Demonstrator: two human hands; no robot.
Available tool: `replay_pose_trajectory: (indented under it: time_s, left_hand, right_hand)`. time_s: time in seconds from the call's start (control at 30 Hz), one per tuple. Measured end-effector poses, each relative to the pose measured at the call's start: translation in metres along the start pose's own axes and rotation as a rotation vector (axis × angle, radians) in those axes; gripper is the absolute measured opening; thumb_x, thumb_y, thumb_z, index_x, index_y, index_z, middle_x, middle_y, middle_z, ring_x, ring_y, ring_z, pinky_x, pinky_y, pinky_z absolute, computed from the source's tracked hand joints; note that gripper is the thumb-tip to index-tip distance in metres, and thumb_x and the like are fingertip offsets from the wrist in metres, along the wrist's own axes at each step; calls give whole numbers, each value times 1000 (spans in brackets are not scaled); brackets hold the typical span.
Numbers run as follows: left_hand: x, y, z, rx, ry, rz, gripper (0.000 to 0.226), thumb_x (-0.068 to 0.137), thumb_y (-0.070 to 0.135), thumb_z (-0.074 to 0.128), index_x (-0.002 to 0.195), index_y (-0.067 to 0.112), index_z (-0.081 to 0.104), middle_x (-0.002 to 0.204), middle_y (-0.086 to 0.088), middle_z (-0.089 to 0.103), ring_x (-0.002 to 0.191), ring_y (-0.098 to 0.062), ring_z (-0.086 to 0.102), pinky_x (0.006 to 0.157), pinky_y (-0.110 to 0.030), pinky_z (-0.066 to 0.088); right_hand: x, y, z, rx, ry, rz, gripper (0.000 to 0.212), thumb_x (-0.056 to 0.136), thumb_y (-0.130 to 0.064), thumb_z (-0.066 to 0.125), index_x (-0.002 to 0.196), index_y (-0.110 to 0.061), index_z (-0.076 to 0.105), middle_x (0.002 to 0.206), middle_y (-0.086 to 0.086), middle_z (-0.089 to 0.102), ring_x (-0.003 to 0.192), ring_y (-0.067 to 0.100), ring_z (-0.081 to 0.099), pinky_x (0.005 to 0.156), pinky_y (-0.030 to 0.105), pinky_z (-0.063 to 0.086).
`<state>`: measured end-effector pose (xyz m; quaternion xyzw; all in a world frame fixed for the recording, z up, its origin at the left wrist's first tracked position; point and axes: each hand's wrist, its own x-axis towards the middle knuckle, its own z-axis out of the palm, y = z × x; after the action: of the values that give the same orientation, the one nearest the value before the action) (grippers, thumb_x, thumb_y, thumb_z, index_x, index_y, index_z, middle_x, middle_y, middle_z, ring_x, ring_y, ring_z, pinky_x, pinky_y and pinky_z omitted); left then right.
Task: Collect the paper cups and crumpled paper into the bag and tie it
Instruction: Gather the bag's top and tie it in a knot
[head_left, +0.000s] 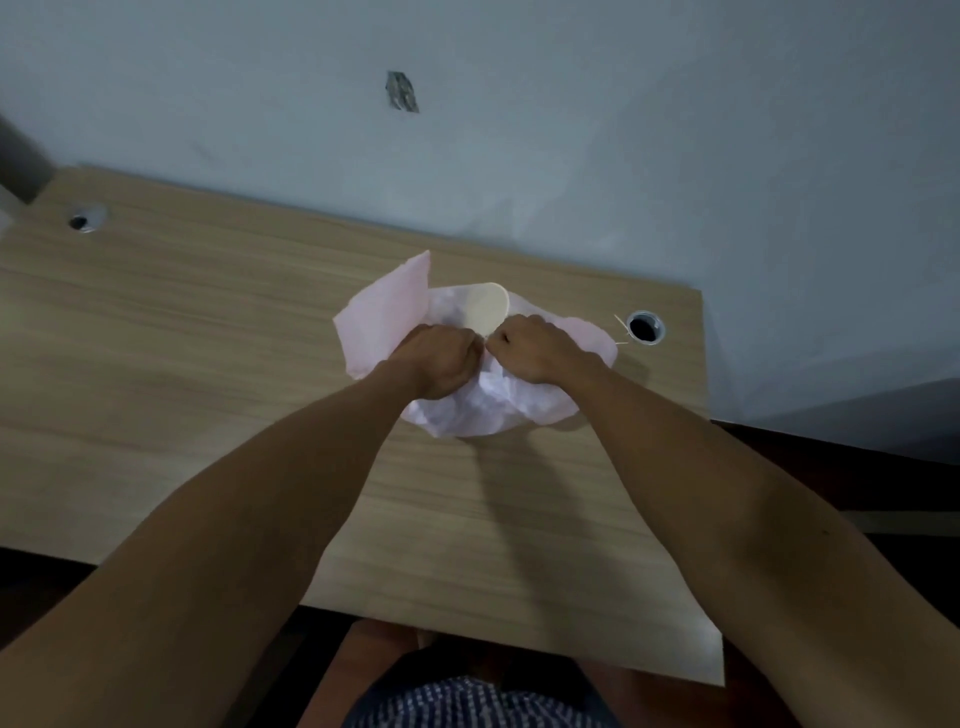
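A thin pink plastic bag (384, 312) lies in the middle of the wooden desk (182, 338). A cream paper cup (487, 307) shows inside it, mouth tilted toward me. Crumpled white paper (493, 387) is visible through the bag's near side. My left hand (441, 358) and my right hand (530, 345) are both clenched on the bag's upper edge, knuckles almost touching over its middle. One bag flap stands up at the left. What lies under my hands is hidden.
The desk backs onto a pale wall (571, 156). Round cable holes sit at the far left (83, 221) and at the right (644, 327), with a thin pale stick (621, 325) beside the right one. The desk's right edge is near the bag.
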<state>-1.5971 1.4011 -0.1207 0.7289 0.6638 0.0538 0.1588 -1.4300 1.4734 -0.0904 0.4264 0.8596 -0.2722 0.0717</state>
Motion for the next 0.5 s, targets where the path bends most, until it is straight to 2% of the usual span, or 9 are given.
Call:
replay_pose_trajectory:
  time_s: [0.07, 0.13, 0.17, 0.2, 0.27, 0.33, 0.37, 0.43, 0.5]
  left_hand:
    - [-1, 1, -1, 3, 1, 2, 42, 108, 32, 32, 94, 18, 69, 97, -6, 75, 77, -22, 61, 71, -32, 41]
    - [-2, 3, -2, 20, 0, 3, 40, 107, 33, 30, 85, 24, 62, 97, -7, 74, 75, -22, 58, 69, -31, 37]
    - [-2, 4, -3, 28, -7, -9, 39, 107, 33, 28, 82, 26, 58, 97, -8, 74, 75, -24, 59, 69, -32, 39]
    - [-1, 6, -4, 32, -16, -28, 40, 107, 34, 27, 81, 26, 57, 96, -8, 74, 76, -25, 59, 70, -33, 41]
    - [2, 8, -4, 33, -30, -67, 43, 106, 35, 27, 84, 21, 60, 98, -9, 74, 77, -25, 57, 72, -34, 41]
    - [5, 11, -3, 56, -40, -76, 44, 106, 35, 27, 87, 19, 63, 99, -8, 74, 78, -25, 56, 72, -34, 40]
    - [6, 13, -2, 67, -46, -70, 42, 106, 34, 28, 86, 20, 62, 100, -8, 74, 78, -24, 56, 73, -34, 40]
    - [10, 18, -2, 78, -52, -74, 41, 106, 35, 30, 85, 22, 63, 100, -8, 74, 83, -27, 60, 73, -35, 40]
    - [14, 21, 0, 95, -58, -101, 43, 105, 37, 31, 94, 20, 69, 99, -7, 74, 85, -28, 63, 73, -35, 38]
  right_hand:
    - [-1, 4, -14, -227, -41, -4, 57, 101, -59, 23, 85, -26, 67, 105, 9, 74, 90, 25, 66, 78, 40, 42]
    - [-2, 11, -36, -465, -100, 32, 90, 90, -82, 4, 115, -25, 69, 122, 11, 71, 111, 28, 64, 99, 52, 32]
    - [-2, 15, -50, -537, -139, 72, 101, 82, -90, 1, 119, -23, 68, 124, 11, 70, 115, 27, 63, 103, 55, 27]
    - [-3, 19, -65, -583, -176, 108, 103, 77, -95, 6, 115, -22, 68, 122, 10, 70, 116, 26, 62, 105, 56, 25]
    - [-5, 23, -97, -574, -257, 172, 82, 72, -97, 36, 91, -22, 65, 107, 4, 69, 104, 25, 64, 101, 51, 34]
    - [-5, 22, -121, -398, -311, 186, 57, 69, -74, 72, 75, -19, 64, 91, 1, 67, 80, 23, 64, 81, 41, 50]
    - [-5, 20, -127, -290, -311, 152, 44, 69, -60, 81, 76, -19, 68, 90, 3, 70, 75, 23, 65, 74, 39, 54]
    - [-6, 14, -126, -20, -236, 78, 33, 69, -44, 86, 90, -20, 77, 94, 1, 75, 85, 20, 71, 76, 35, 57]
    - [-10, 7, -108, 415, -162, 60, 39, 67, -36, 88, 102, -21, 79, 100, -1, 78, 97, 18, 74, 86, 33, 59]
